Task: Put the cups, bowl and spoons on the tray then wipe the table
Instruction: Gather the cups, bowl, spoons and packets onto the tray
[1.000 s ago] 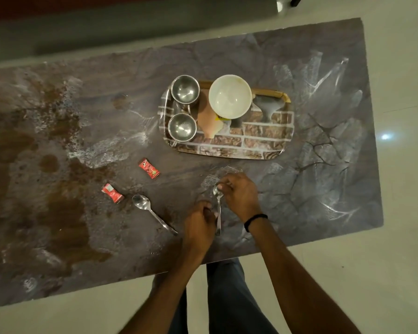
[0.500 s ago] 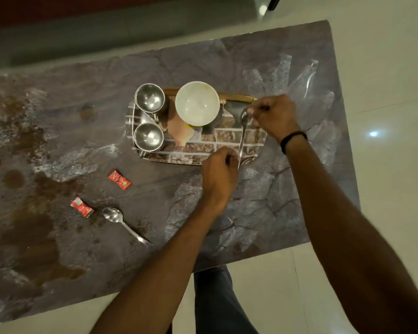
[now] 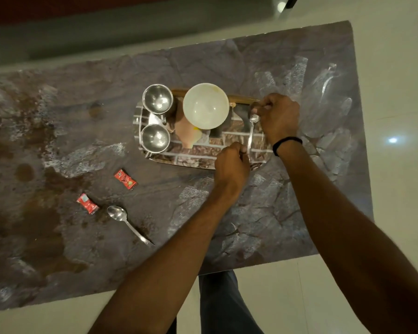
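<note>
Step in hand: the person is setting a slim steel spoon (image 3: pixel 251 133) onto the brick-patterned oblong tray (image 3: pixel 191 160).
Right hand (image 3: pixel 278 119): pinching the spoon's bowl end.
Left hand (image 3: pixel 231 165): gripping its handle end.
Already loaded: two shiny steel cups (image 3: pixel 156 119) and a white round bowl (image 3: pixel 205 106), sitting left of both hands.
Next, I judge: releasing, then reaching down-left of the left hand for the second steel spoon (image 3: pixel 127 222) lying between red sachets (image 3: pixel 87 203) on the stained marble-look table (image 3: pixel 58 141).

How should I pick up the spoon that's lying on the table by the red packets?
Take the spoon by the free end of its thin handle, probably coming from the near table edge. It lies flat, bowl end pointing toward the nearer red packet, handle slanting back toward you with nothing around it. A pinch across the narrow handle should lift it easily.
</note>
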